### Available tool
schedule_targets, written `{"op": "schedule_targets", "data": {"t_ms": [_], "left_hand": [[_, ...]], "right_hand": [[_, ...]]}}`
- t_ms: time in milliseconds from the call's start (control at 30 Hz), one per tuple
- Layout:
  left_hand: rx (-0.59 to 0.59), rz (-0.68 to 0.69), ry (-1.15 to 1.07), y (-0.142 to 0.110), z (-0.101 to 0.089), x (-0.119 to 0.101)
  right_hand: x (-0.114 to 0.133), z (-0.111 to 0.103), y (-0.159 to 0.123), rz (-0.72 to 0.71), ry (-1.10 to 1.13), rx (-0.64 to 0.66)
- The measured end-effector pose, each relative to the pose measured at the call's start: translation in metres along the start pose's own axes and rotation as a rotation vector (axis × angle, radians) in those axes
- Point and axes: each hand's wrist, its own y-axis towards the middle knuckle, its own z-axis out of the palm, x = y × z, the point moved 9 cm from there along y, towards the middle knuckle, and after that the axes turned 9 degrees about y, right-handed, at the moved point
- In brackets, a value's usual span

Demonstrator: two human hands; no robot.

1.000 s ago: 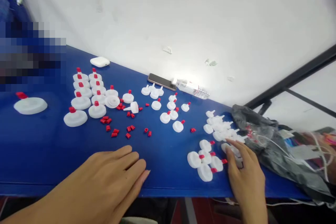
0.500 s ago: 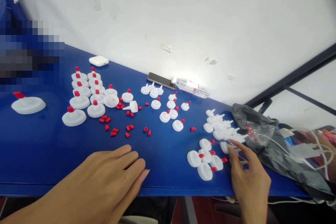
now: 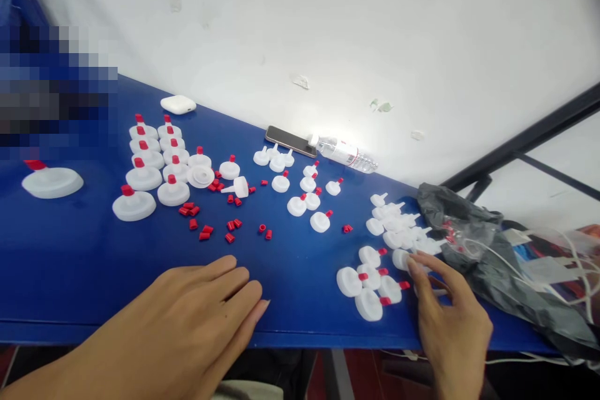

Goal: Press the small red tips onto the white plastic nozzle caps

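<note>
My left hand [image 3: 187,319] lies flat and open on the blue table [image 3: 70,256] near its front edge, holding nothing. My right hand [image 3: 447,319] reaches into a pile of white nozzle caps [image 3: 398,228], fingertips touching one white cap [image 3: 401,259]; its fingers are curled loosely but apart. Just left of it sit several white caps with red tips [image 3: 368,284]. Loose red tips [image 3: 209,225] are scattered in the middle of the table. Further left stand rows of larger white discs with red tips [image 3: 152,162].
A grey plastic bag [image 3: 487,256] with cables lies at the right. A phone [image 3: 290,141] and a small bottle [image 3: 347,154] rest against the white wall, and a white earbud case [image 3: 178,104] sits at the back left. Another large white disc [image 3: 52,181] lies far left.
My right hand has drawn back slightly toward me while its fingertips stay at the white caps. The left hand has not moved.
</note>
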Motion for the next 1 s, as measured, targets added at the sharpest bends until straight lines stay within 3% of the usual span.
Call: {"op": "schedule_targets", "data": {"t_ms": [133, 1000], "left_hand": [[0.011, 0.01, 0.009, -0.005, 0.002, 0.0], [0.029, 0.04, 0.019, 0.004, 0.0, -0.007]], "right_hand": [[0.01, 0.001, -0.005, -0.009, 0.054, -0.013], [0.016, -0.007, -0.011, -0.001, -0.07, -0.076]]}}
